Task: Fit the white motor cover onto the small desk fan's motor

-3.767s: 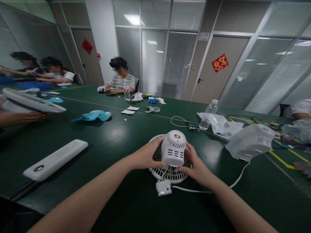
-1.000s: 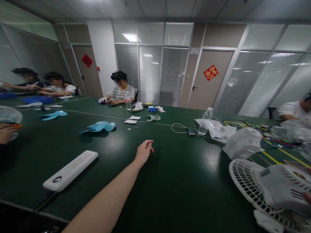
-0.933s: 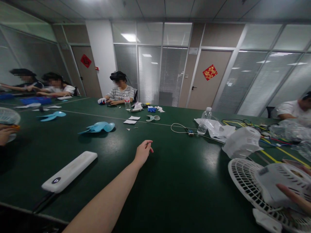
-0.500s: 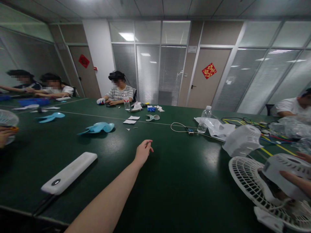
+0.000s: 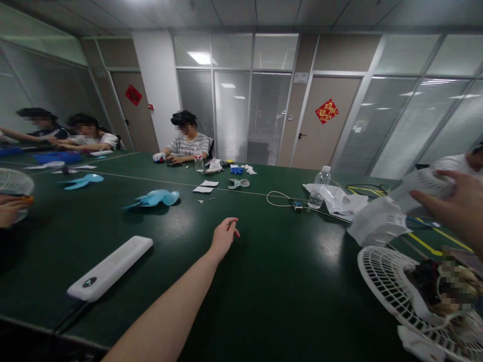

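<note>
My left hand hovers over or rests on the green table, its fingers loosely bent and apart, with nothing in them. At the right edge, my right hand grips a white plastic fan motor cover, thumb on the near side and fingers on the far side. A similar white vented housing stands just beside it on the table. Below lies a white fan grille, with dark motor parts and wires exposed on it, partly blurred.
A white power bank with a cable lies at left. Blue fan blades, a small cable with a circuit board and a water bottle are farther back. Co-workers sit around the table; one's hand shows at far left.
My right hand has lifted the cover up and away from the fan grille, uncovering the motor parts. My left hand has stayed in place.
</note>
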The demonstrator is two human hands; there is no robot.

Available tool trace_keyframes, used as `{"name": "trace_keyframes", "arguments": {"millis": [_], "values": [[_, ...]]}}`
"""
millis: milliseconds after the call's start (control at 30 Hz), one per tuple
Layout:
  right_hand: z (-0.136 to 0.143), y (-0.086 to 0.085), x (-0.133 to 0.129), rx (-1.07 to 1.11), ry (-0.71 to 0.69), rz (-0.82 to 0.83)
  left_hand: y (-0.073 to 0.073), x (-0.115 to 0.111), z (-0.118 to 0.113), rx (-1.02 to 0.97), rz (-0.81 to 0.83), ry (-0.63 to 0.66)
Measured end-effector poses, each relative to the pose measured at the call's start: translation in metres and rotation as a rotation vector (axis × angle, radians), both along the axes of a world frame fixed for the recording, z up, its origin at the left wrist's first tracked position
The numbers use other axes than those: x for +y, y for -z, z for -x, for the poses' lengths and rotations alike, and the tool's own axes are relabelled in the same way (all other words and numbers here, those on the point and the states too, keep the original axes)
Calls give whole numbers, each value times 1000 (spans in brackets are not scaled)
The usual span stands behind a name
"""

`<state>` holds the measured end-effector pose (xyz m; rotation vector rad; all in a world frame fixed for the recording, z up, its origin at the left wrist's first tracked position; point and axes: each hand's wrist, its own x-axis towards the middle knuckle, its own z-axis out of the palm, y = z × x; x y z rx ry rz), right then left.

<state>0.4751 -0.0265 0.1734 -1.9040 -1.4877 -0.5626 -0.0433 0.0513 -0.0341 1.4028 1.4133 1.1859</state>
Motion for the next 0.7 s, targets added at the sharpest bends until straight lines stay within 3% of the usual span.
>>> {"name": "trace_keyframes", "arguments": {"millis": [100,300,700], "values": [[1,-2,35,-128,-17,-18,0,0,2,-6,-6,-1],[-18,22,76,-208,-10,111,6,6,2,-14,-31,1],[-12,22,59,-132,81,34,12,10,6,-26,-38,30]]}}
